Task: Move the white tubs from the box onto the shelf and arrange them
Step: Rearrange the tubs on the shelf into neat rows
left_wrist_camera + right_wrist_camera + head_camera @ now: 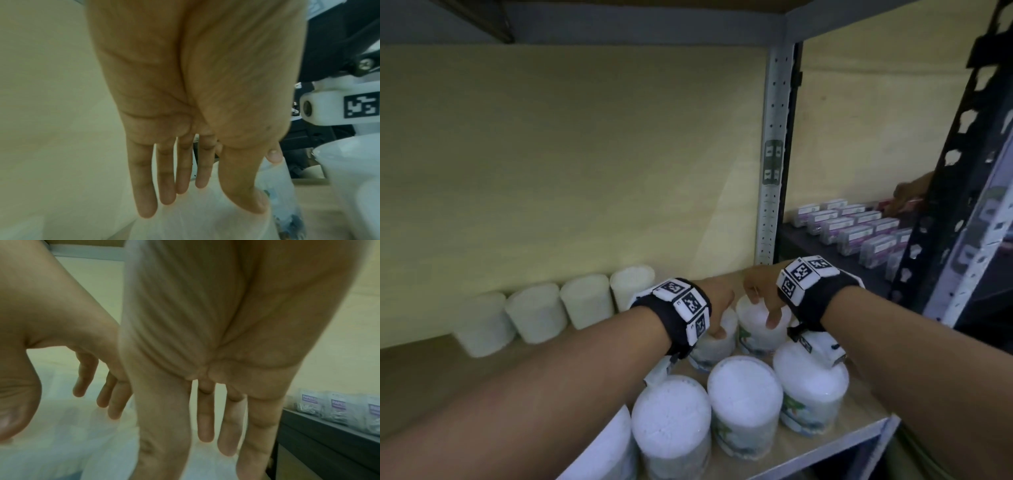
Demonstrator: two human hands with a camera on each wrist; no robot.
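Observation:
White tubs stand on the wooden shelf. Several form a row along the back wall, and several more cluster near the front edge. Two tubs stand between these groups. My left hand rests on the left one, fingers straight over its lid and thumb against its side. My right hand spreads over the right one, with its thumb at the near rim. In the right wrist view my right hand shows straight fingers above a white tub top. The box is out of view.
A perforated metal upright bounds the shelf on the right. Beyond it, a dark shelf holds rows of small packets, where another person's hand reaches in. The shelf's front edge runs close to the front tubs.

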